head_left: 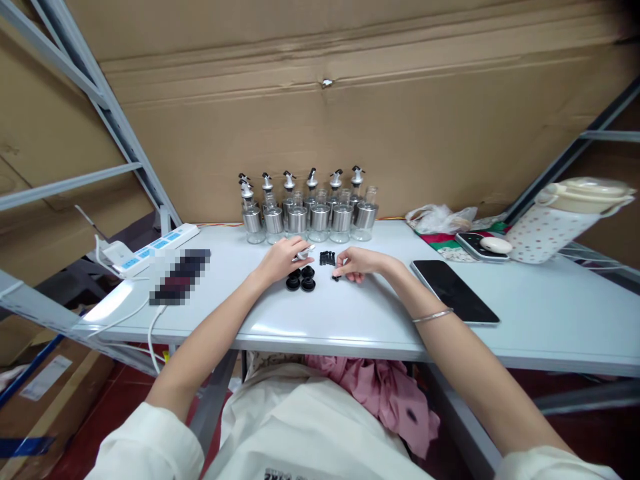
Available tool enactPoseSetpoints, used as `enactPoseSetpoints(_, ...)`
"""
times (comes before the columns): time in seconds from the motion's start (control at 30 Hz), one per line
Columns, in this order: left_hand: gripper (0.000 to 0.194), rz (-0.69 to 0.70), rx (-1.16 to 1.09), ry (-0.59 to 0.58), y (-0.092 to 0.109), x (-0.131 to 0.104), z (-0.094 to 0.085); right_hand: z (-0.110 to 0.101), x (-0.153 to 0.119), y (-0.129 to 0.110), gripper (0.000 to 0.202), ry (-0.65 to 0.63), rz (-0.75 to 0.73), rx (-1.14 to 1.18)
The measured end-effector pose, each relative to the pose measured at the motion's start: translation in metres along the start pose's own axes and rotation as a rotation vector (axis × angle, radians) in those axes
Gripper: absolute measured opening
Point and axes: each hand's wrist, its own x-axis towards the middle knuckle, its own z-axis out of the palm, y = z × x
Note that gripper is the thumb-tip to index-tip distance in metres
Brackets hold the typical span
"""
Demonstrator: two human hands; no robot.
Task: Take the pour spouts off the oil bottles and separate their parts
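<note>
My left hand (281, 259) is closed on a silver pourer top (306, 252), partly hidden by the fingers. Just below it, several round black stoppers (308, 284) sit in a cluster on the table. My right hand (359, 262) pinches a small black piece (336, 277) close to the tabletop. Between my hands, several similar small black pieces (327, 257) lie side by side in a row. Behind them stand glass bottles (320, 219) with silver bands. The back ones carry silver pourers with black tips (289, 179), while most front ones have bare necks.
A black-screened tablet (453, 290) lies right of my right arm. Farther right are a scale-like device (481, 247) and a dotted jug (555, 230). A power strip (160, 250) with cables is at the left. Cardboard (350, 120) walls the table's (320, 327) back.
</note>
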Motion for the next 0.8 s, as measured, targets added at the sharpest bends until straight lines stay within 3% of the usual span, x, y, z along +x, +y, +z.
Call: enactPoseSetpoints(0.8, 0.031, -0.02, -0.022, -0.018, 0.0002, 0.0008, 0.0007, -0.0027, -0.0033, -0.0001, 0.047, 0.021, -0.082, 0.118)
